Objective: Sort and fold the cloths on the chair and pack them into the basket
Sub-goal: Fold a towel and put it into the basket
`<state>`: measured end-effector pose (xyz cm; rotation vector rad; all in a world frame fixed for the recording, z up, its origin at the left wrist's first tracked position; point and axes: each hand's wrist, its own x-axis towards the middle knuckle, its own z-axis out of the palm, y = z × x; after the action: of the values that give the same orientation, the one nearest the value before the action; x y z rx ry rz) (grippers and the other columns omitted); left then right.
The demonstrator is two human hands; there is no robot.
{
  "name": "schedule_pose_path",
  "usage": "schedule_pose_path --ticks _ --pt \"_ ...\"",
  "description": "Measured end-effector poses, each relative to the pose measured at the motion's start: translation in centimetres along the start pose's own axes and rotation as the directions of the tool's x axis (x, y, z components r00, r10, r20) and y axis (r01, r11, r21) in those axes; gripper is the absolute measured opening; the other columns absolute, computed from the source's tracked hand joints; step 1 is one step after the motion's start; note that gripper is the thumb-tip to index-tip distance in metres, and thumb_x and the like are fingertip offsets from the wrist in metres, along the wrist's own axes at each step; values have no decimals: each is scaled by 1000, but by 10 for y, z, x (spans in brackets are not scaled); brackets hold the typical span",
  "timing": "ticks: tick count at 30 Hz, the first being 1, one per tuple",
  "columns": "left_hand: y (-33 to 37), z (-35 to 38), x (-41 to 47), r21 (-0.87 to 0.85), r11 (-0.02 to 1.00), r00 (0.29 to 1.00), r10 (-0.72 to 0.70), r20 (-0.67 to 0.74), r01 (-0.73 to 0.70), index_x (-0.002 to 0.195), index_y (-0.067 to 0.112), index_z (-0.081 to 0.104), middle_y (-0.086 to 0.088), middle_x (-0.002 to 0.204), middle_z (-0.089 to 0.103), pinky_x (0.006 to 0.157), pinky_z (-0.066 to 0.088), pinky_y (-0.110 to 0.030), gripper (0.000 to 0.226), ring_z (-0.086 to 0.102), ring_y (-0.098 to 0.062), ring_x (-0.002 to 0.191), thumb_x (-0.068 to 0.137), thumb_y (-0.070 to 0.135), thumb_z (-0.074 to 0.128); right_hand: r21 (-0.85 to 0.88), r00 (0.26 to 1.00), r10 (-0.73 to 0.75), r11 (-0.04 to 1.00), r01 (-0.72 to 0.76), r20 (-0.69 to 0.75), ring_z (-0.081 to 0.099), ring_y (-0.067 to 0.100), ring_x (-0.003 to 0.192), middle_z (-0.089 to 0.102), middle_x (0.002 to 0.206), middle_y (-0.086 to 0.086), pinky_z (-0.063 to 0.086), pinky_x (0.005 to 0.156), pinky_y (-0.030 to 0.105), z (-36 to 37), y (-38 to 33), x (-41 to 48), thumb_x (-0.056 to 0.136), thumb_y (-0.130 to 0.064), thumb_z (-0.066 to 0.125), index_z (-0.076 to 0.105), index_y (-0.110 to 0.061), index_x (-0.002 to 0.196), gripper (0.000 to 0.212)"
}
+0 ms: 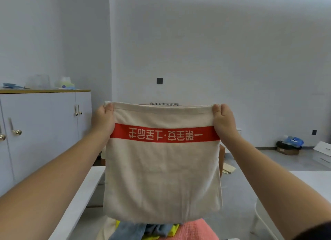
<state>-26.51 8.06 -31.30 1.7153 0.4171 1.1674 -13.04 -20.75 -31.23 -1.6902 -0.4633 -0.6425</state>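
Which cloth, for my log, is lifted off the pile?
The beige cloth with the red band, held up; the pink cloth, blue cloth and yellow cloth lie below.

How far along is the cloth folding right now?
Done: nothing visible; no basket is in view. In hand: the beige cloth, spread, pinched at its top corners by the left hand and right hand. Left: a pink cloth, blue cloth and yellow cloth lie heaped below it.

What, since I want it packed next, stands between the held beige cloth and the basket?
Cannot tell: no basket is in view. The left hand and right hand pinch the beige cloth by its top corners, above the cloth pile.
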Motion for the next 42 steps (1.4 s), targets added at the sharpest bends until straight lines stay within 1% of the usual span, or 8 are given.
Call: schedule_pose_path --ticks 7,12,16,23,28,32,38,42 --pt "-2 -9 1 95 995 995 24 93 -33 102 15 52 1 84 54 78 47 -36 34 55 -23 92 101 41 31 -41 998 5 999 -3 64 55 19 78 57 79 1 50 73 40 -16 4 2 99 -33 44 56 -10 89 28" --pt "-8 -9 4 105 988 974 -129 187 111 124 9 52 -8 105 56 84 48 -40 40 54 -25 97 101 38 35 -14 983 121 993 -120 136 59 30 94 59 90 6 52 86 52 -9 9 1 99 -33 44 54 -14 90 24" --pt "-3 -6 13 100 979 954 -196 225 178 132 9 47 -12 119 55 93 48 -45 43 53 -27 104 102 36 35 -55 977 155 987 -148 146 57 27 93 56 86 0 51 88 50 2 6 7 100 -35 40 53 -16 93 24" --pt "-1 -13 21 136 988 979 -93 183 69 118 14 53 -8 103 56 85 50 -43 40 55 -26 98 101 42 30 -107 990 55 993 -42 128 55 23 87 57 88 3 47 81 42 3 2 12 100 -36 41 52 -11 98 27" --pt "-5 -18 16 117 992 985 -54 166 34 106 21 50 2 85 53 79 48 -39 31 54 -24 93 101 43 29 59 973 121 989 -135 195 57 22 85 59 89 5 51 83 45 0 0 5 100 -37 42 54 -14 94 26" --pt "1 -23 17 115 992 966 -87 243 60 113 18 54 -3 91 58 78 50 -38 37 58 -25 94 101 44 30 173 935 209 948 -266 287 61 22 86 62 96 8 53 78 38 -7 -3 6 99 -37 44 58 -21 91 22" --pt "-8 -18 19 147 979 933 -179 312 139 119 15 53 -3 91 59 67 49 -31 35 58 -20 83 101 39 36 -8 880 314 943 -333 357 61 28 98 61 106 11 53 89 49 -3 17 7 99 -41 42 56 -23 91 24" --pt "-24 -14 16 143 980 933 -181 311 142 115 16 56 -9 107 61 86 51 -43 33 58 -27 98 101 39 36 -83 914 269 963 -256 303 61 33 99 60 106 16 53 86 53 5 30 0 99 -42 39 54 -15 98 31"
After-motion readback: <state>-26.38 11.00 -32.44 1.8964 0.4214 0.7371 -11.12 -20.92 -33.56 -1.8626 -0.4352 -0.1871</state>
